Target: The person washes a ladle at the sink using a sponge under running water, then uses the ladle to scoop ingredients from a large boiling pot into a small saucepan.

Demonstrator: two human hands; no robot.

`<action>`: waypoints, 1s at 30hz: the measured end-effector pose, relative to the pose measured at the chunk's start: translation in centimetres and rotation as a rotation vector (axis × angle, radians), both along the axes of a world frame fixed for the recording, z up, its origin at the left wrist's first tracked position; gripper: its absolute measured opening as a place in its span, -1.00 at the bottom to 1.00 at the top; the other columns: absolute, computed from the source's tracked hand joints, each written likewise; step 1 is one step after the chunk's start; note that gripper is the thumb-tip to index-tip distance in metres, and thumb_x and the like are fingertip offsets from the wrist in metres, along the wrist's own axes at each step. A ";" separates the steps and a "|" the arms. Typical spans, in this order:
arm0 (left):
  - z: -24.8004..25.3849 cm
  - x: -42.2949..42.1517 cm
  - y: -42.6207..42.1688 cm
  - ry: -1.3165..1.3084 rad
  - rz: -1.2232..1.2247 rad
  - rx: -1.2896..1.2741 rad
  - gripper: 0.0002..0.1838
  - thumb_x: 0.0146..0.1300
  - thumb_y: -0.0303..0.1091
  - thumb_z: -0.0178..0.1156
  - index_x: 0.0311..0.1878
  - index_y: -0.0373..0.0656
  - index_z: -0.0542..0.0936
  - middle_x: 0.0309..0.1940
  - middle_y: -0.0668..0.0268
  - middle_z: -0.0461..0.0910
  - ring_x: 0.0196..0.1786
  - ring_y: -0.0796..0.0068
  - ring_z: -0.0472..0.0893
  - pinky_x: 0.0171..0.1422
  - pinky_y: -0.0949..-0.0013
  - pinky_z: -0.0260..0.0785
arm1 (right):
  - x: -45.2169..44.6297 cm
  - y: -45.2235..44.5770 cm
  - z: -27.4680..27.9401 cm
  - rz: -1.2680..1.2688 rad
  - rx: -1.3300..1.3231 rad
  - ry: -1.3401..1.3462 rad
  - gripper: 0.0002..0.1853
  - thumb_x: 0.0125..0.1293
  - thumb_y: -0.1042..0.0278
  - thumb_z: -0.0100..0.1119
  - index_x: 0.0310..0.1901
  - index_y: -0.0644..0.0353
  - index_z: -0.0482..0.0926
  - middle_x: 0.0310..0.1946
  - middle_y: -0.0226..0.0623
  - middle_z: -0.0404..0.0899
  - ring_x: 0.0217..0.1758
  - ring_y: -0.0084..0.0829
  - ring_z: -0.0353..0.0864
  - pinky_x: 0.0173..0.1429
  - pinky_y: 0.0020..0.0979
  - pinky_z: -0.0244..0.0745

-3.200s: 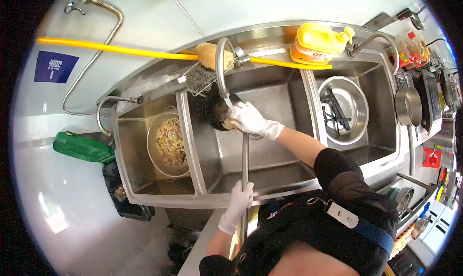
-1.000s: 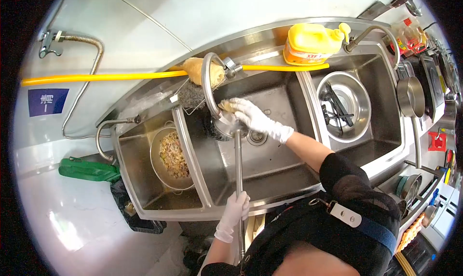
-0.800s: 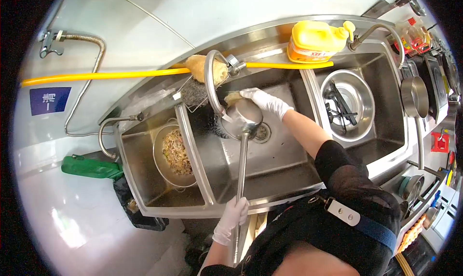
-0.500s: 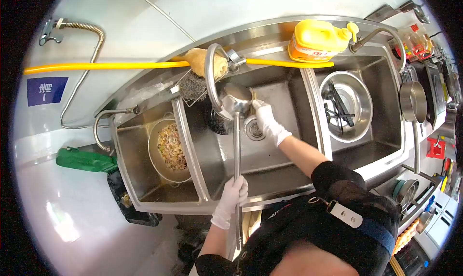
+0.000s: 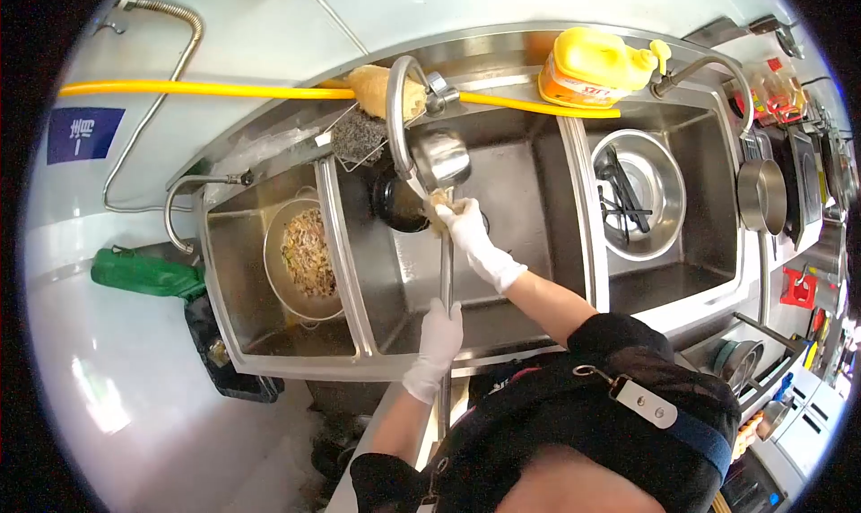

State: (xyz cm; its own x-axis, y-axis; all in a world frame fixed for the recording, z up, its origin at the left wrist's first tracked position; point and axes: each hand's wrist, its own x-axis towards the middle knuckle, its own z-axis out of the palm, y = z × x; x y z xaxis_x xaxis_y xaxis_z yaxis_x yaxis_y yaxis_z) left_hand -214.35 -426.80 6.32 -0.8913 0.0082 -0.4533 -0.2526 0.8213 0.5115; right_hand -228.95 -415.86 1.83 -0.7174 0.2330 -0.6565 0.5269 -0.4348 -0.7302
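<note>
A metal ladle [image 5: 445, 157] with a long handle lies over the middle sink basin [image 5: 529, 181], its bowl beside the curved tap [image 5: 395, 109]. Gloved in white, my left hand [image 5: 439, 343] is wrapped round the lower part of the handle. My right hand [image 5: 475, 239], also gloved, pinches a small tan scrubber [image 5: 439, 201] against the handle just below the bowl. The scrubber's exact kind is hard to make out. A round black dish [image 5: 387, 204] sits in the basin left of the ladle, partly hidden by the tap.
The left basin holds a pot [image 5: 273, 275] with food scraps. In the right basin stands a steel bowl [image 5: 671, 177] with black utensils. A yellow jug [image 5: 583, 65], a wire rack with a steel-wool pad [image 5: 359, 139] and a yellow hose [image 5: 224, 89] line the back edge.
My right hand has moved left and down with the scrubber, from beside the ladle's bowl to its handle. The bowl has shifted up and away; my left hand has risen slightly with the handle.
</note>
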 end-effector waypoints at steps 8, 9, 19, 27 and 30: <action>0.8 -1.2 0.7 -0.118 0.060 -0.056 -0.68 0.36 -0.23 0.09 -0.10 -0.36 0.40 -0.36 -0.27 0.60 -0.21 -0.32 0.61 -0.08 -0.19 0.44 | 8.9 -2.2 -0.9 0.221 -0.001 0.139 -0.62 0.43 0.26 0.11 0.16 0.30 0.41 -0.08 -0.22 0.59 -0.17 -0.49 0.57 -0.10 -0.44 0.50; 1.3 -1.1 0.8 -0.127 0.063 -0.056 -0.68 0.37 -0.23 0.09 -0.09 -0.36 0.40 -0.35 -0.28 0.60 -0.20 -0.32 0.61 -0.07 -0.19 0.43 | 7.2 -1.8 -2.0 0.217 -0.079 0.139 -0.60 0.44 0.30 0.09 0.21 0.32 0.37 -0.06 -0.18 0.59 -0.10 -0.45 0.56 0.00 -0.40 0.50; 1.6 -1.7 -2.5 -0.299 0.368 0.282 -0.66 0.40 -0.18 0.12 -0.13 -0.35 0.44 -0.44 -0.01 0.57 -0.40 0.12 0.62 -0.32 0.15 0.44 | -4.1 -1.7 -4.0 0.225 -0.769 0.202 -0.70 0.44 0.30 0.11 0.08 0.31 0.49 -0.05 -0.15 0.66 -0.05 -0.19 0.67 -0.01 -0.18 0.57; 8.2 -4.2 -3.3 -0.701 0.660 1.016 -0.80 0.45 -0.29 0.04 -0.05 -0.22 0.48 -0.54 0.45 0.35 -0.67 0.65 0.28 -0.64 0.47 0.14 | -6.8 -0.8 -9.5 0.372 -0.687 0.022 -0.73 0.41 0.22 0.18 0.05 0.16 0.54 -0.16 -0.26 0.65 -0.08 -0.31 0.65 -0.11 -0.31 0.55; 7.8 -5.0 -3.4 -0.709 0.613 0.882 -0.83 0.43 -0.30 0.03 -0.10 -0.21 0.46 -0.55 0.45 0.34 -0.67 0.64 0.29 -0.64 0.46 0.15 | -0.1 -1.2 -2.7 0.474 -0.522 0.106 -0.67 0.42 0.19 0.19 0.10 0.20 0.54 -0.13 -0.32 0.64 -0.07 -0.41 0.60 -0.03 -0.40 0.49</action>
State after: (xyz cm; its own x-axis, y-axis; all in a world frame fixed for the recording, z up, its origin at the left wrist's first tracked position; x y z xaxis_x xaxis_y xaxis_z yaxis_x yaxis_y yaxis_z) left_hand -219.38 -430.21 14.16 -0.4238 0.2224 -0.8780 -0.9052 -0.0706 0.4190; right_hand -229.10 -417.05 -0.89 -0.7299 -0.4455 -0.5184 0.6835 -0.4838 -0.5466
